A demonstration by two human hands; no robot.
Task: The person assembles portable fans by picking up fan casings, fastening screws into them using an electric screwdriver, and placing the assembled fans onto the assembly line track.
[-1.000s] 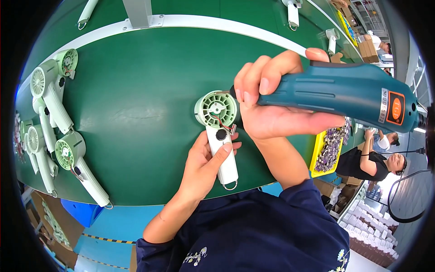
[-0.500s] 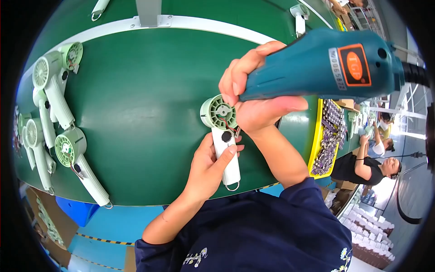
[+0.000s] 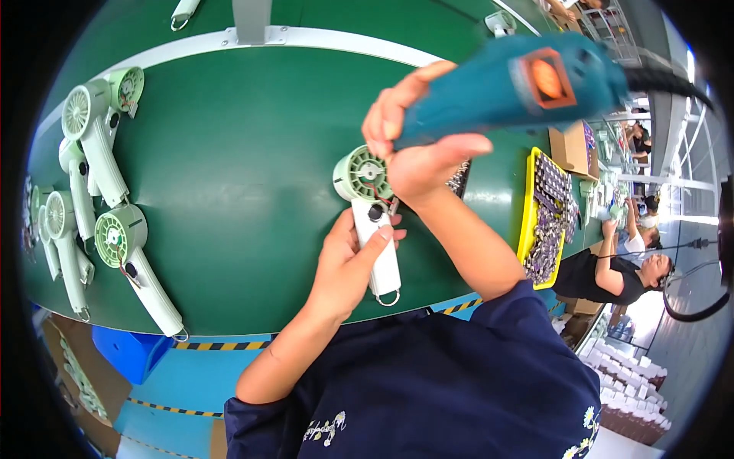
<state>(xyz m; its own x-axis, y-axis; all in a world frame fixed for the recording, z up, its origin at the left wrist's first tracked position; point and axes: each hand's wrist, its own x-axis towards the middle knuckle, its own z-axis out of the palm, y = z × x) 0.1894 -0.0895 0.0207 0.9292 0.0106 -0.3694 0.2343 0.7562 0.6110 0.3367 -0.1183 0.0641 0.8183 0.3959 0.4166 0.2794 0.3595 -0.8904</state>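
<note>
My left hand is wrapped round the white handle of a handheld fan, thumb on its front below the black button. The fan's round pale green head is uncovered, with red wires running down to the handle and a loop at the bottom. Above it, my right hand grips a teal electric screwdriver with a black cord, tilted up to the right and slightly blurred. The tool's tip is hidden behind my right hand, over the fan head, so I cannot tell whether it touches.
Several similar fans lie at the left of the green table. A yellow tray of small metallic parts sits at the right, near a cardboard box. A white metal rail crosses the far side. Co-workers sit further right.
The screwdriver's rear end has swung left and up a little. Both hands and the fan have shifted slightly left and up in view, still held the same way.
</note>
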